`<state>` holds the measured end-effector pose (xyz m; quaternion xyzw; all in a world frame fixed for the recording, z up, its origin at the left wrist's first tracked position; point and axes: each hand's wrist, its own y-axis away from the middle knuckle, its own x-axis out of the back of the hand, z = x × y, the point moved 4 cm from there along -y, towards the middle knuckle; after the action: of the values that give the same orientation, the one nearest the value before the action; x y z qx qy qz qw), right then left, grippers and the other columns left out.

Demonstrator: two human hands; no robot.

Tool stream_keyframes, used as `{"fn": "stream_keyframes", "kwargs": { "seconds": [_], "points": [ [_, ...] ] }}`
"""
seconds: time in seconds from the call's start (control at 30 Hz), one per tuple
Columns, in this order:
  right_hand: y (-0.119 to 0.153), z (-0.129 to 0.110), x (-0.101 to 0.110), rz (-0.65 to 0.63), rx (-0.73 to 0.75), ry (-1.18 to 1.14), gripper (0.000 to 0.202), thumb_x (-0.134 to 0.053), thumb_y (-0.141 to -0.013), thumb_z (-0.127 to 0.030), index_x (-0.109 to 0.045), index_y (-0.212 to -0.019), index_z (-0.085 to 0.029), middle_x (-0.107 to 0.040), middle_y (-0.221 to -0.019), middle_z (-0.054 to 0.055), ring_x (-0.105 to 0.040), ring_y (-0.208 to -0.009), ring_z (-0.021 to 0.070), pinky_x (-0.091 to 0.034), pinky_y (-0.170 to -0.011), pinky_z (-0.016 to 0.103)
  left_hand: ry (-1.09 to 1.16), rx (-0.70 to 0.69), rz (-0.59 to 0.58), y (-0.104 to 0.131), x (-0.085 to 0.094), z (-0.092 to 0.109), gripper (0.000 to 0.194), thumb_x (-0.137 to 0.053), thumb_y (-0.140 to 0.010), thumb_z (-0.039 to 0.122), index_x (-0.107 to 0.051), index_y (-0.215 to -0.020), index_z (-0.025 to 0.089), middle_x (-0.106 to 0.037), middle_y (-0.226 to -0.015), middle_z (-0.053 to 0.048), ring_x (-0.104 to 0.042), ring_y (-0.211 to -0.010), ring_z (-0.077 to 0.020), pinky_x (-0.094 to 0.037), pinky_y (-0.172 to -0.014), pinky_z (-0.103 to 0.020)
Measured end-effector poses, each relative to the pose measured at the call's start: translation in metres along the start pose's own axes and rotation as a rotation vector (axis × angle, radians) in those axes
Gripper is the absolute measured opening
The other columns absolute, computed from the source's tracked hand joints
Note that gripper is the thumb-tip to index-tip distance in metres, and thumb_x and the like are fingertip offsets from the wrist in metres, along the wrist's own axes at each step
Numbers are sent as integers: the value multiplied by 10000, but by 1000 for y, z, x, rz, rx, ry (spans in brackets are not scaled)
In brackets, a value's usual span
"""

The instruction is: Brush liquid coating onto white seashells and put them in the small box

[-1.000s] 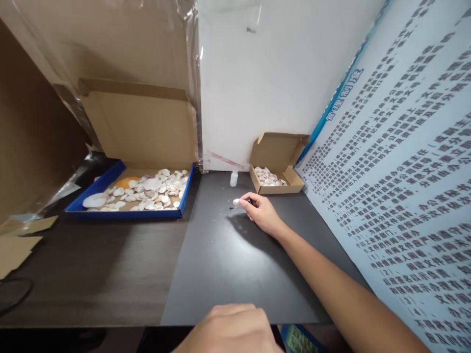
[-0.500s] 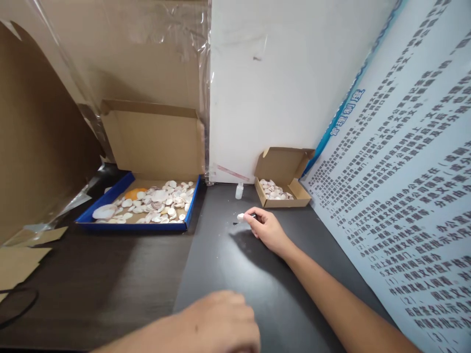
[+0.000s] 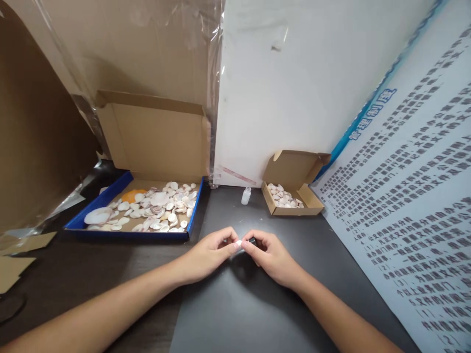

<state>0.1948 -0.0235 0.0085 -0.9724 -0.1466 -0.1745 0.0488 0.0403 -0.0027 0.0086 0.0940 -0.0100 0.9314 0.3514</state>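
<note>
Over the dark mat, my left hand [image 3: 209, 255] and my right hand [image 3: 271, 256] meet fingertip to fingertip. Between them is a small white shell [image 3: 239, 243], pinched from both sides and mostly covered by the fingers. A black cap-like piece [image 3: 252, 240] also sits in my right hand, tucked behind the thumb. Beyond the hands, a small open bottle [image 3: 246, 196] with whitish contents stands upright on the mat.
At the left, a blue-edged cardboard box [image 3: 128, 234] holds many shells, its lid raised. A smaller open cardboard box [image 3: 294, 212] of shells stands at the back right. A printed board [image 3: 415, 196] slopes along the right, and cardboard scraps [image 3: 14, 272] lie far left.
My left hand has moved up and forward from the near edge to pinch the shell. My right hand, with shell and black piece, has come slightly nearer. The view has shifted a little.
</note>
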Motion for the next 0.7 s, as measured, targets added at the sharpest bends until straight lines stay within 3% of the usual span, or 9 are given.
{"fn": "stream_keyframes", "kwargs": {
  "seconds": [0.23, 0.33, 0.5, 0.7],
  "points": [
    [5, -5, 12, 180, 73, 182, 254, -536, -936, -397, -654, -847, -190, -594, -696, -5, -501, -608, 130, -382, -577, 241, 209, 93, 26, 3, 10, -11, 311, -603, -862, 471, -465, -849, 192, -373, -639, 91, -261, -505, -64, -207, -476, -217],
    [9, -11, 16, 238, 134, 188, 241, -520, -944, -380, -645, -860, -192, -616, -699, 4, -517, -578, 127, -396, -555, 241, 264, 136, 5, 4, 14, -13, 325, -627, -843, 471, -459, -850, 193, -408, -642, 91, -272, -461, -44, -187, -430, -208],
    [10, -13, 13, 199, 206, 229, 185, -541, -934, -353, -650, -892, -210, -639, -711, 4, -545, -574, 130, -424, -546, 235, 247, 184, -38, 5, 14, -12, 355, -644, -827, 495, -469, -866, 187, -537, -720, 62, -270, -400, -12, -164, -384, -203],
    [11, -17, 15, 202, 238, 327, 166, -538, -937, -337, -642, -879, -222, -650, -708, 11, -556, -583, 140, -439, -537, 236, 231, 208, -45, 7, 13, -10, 360, -645, -804, 508, -488, -852, 188, -562, -709, 49, -296, -412, -21, -191, -393, -197]
  ]
}}
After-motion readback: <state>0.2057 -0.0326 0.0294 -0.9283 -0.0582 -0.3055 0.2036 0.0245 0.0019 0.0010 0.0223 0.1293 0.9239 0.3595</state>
